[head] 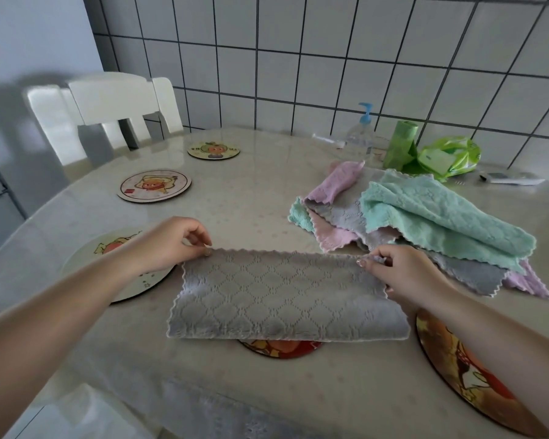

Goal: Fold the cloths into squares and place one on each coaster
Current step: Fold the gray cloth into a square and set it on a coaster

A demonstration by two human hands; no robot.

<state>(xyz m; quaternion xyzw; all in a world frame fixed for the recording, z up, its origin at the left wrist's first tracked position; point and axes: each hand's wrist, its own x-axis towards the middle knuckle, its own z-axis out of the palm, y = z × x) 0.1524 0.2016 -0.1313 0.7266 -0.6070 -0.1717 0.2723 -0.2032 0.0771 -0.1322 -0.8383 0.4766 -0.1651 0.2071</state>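
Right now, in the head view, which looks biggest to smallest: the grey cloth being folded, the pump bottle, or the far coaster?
1. Grey cloth, largest by far.
2. Pump bottle.
3. Far coaster.
The last two look close in size, and both sit far from the camera, so their order is unsure.

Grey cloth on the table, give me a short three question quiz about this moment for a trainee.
1. True or false: both hands pinch the far corners of the grey cloth.
2. How many coasters show?
3. What does the grey cloth partly cover: A) a coaster, B) the pump bottle, C) the cloth pile?

Key:
1. True: left hand and right hand each hold a corner.
2. Five, counting the covered coaster.
3. A.
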